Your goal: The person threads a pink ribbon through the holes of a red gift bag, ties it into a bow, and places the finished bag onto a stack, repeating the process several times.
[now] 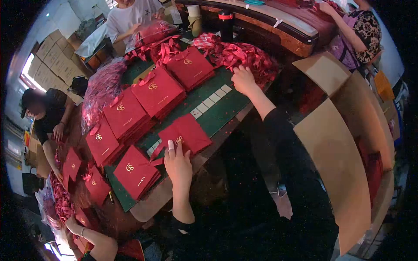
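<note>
My left hand lies with its fingers stretched out on a red paper gift bag with a gold logo. One finger wears a pale finger cot. Beside these fingers, a red ribbon crosses toward another stack of red bags. Farther right, my right hand is at the near edge of a heap of red ribbons. Its fingers are curled, and what is between them is hidden. Several stacks of red gift bags run along the green mat.
White cards lie in a row on the mat. A large open cardboard box stands at my right. A black bottle is at the back. Co-workers are around the table: one person opposite, others at left and far right.
</note>
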Demonstrator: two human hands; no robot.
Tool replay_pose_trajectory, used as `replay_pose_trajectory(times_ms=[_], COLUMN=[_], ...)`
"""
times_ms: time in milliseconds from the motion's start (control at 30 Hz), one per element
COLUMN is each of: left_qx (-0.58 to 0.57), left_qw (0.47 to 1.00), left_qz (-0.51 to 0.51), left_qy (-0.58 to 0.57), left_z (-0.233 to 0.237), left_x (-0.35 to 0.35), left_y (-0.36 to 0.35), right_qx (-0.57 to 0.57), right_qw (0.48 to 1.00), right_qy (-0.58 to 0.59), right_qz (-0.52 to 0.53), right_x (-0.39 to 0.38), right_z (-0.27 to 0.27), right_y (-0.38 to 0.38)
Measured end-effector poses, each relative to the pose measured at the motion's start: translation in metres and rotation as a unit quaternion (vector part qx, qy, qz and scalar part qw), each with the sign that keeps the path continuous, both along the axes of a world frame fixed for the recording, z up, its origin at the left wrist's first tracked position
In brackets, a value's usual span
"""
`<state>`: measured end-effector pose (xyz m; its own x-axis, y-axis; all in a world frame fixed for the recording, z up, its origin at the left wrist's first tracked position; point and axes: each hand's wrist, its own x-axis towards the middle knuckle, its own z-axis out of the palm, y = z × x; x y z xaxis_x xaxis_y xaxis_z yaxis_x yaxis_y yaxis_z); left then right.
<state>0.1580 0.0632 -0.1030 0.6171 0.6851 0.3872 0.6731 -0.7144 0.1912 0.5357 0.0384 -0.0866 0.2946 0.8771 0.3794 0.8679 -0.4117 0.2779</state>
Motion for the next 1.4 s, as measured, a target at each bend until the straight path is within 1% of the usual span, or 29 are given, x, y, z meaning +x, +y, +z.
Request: replay_pose_trajectory(times_ms=[33,67,133,167,200,233,267,333,367,400,433,467,533,667,833,900,933,967,1000,1067,1100,1133,1167,1200,1233,1267,1333,1367,1400], left_qx=[-0.033,-0.031,-0.068,-0.097,-0.062,-0.027,-0.029,-0.021,-0.009,-0.020,-0.033,-0.049,-0.034,-0.055,-0.062,-0.213,-0.210,-0.240,-0.268,-0.238,-0.264,-0.290,-0.325,-0.325,-0.365,-0.402,-0.401,-0.458,-0.510], left_qw=[0.999,0.999,0.991,0.987,0.990,0.991,0.988,0.988,0.992,0.993,0.994,0.993,0.992,0.985,0.980,0.935,0.931,0.916,0.899,0.912,0.915,0.916,0.897,0.897,0.864,0.827,0.837,0.778,0.710], left_qz=[-0.010,-0.006,-0.093,-0.083,-0.065,-0.046,-0.035,0.028,0.060,0.064,0.066,0.043,0.035,0.053,0.085,0.040,0.012,0.013,0.015,0.032,0.019,0.002,0.014,0.010,0.010,0.012,0.028,0.013,-0.001], left_qy=[-0.015,-0.013,-0.074,-0.094,-0.108,-0.123,-0.145,-0.149,-0.110,-0.095,-0.082,-0.094,-0.113,-0.152,-0.168,-0.282,-0.297,-0.321,-0.346,-0.333,-0.306,-0.277,-0.301,-0.300,-0.348,-0.393,-0.371,-0.430,-0.485], left_z=[0.000,0.001,0.007,0.009,0.010,0.012,0.016,0.008,0.002,-0.005,-0.009,-0.006,-0.011,-0.006,0.007,0.014,-0.004,-0.004,-0.004,0.001,0.002,0.002,-0.002,-0.002,0.001,0.004,0.009,-0.001,0.001], left_x=[-0.005,-0.011,-0.023,-0.025,-0.024,-0.020,-0.017,-0.008,-0.005,-0.005,-0.005,-0.003,-0.003,-0.002,0.000,0.000,-0.001,0.000,0.002,-0.003,-0.006,-0.007,-0.007,-0.006,-0.006,-0.007,-0.009,-0.011,-0.012], left_y=[0.001,0.003,0.004,0.003,0.004,0.005,0.006,0.013,0.016,0.018,0.021,0.023,0.022,0.015,0.007,0.005,0.012,0.011,0.007,0.004,0.005,0.006,0.008,0.007,0.005,0.004,0.005,0.011,0.013], right_qx=[-0.012,-0.010,-0.006,0.042,0.139,0.232,0.326,0.394,0.461,0.479,0.520,0.561,0.553,0.547,0.537,0.501,0.464,0.490,0.485,0.403,0.346,0.300,0.253,0.223,0.195,0.178,0.186,0.191,0.209], right_qw=[0.997,0.997,0.999,0.995,0.972,0.931,0.886,0.817,0.766,0.673,0.650,0.591,0.609,0.559,0.485,0.435,0.399,0.405,0.480,0.609,0.624,0.593,0.483,0.487,0.477,0.499,0.534,0.531,0.504], right_qy=[0.075,0.076,0.037,0.087,0.171,0.251,0.266,0.379,0.356,0.451,0.422,0.424,0.393,0.390,0.374,0.420,0.466,0.512,0.514,0.532,0.579,0.651,0.758,0.777,0.802,0.798,0.781,0.782,0.795], right_qz=[0.011,0.015,0.026,0.030,0.080,0.130,0.195,0.184,0.271,0.338,0.359,0.395,0.410,0.486,0.580,0.619,0.639,0.578,0.520,0.428,0.394,0.367,0.357,0.331,0.301,0.288,0.265,0.262,0.265], right_x=[-0.002,-0.004,-0.007,-0.008,-0.008,-0.010,-0.010,-0.025,-0.020,-0.024,-0.034,-0.040,-0.058,-0.037,-0.089,-0.124,-0.149,-0.170,-0.187,-0.207,-0.213,-0.220,-0.221,-0.221,-0.227,-0.229,-0.237,-0.235,-0.234], right_z=[-0.001,-0.001,0.000,0.001,0.005,0.015,0.027,0.074,0.084,0.107,0.133,0.156,0.178,0.199,0.220,0.221,0.213,0.201,0.187,0.151,0.129,0.104,0.072,0.043,0.026,0.008,-0.010,-0.018,-0.019], right_y=[0.007,0.011,0.017,0.021,0.029,0.038,0.050,0.064,0.076,0.076,0.068,0.062,0.047,0.000,-0.080,-0.081,-0.080,-0.081,-0.081,-0.066,-0.056,-0.045,-0.031,-0.023,-0.020,-0.019,-0.016,-0.016,-0.017])
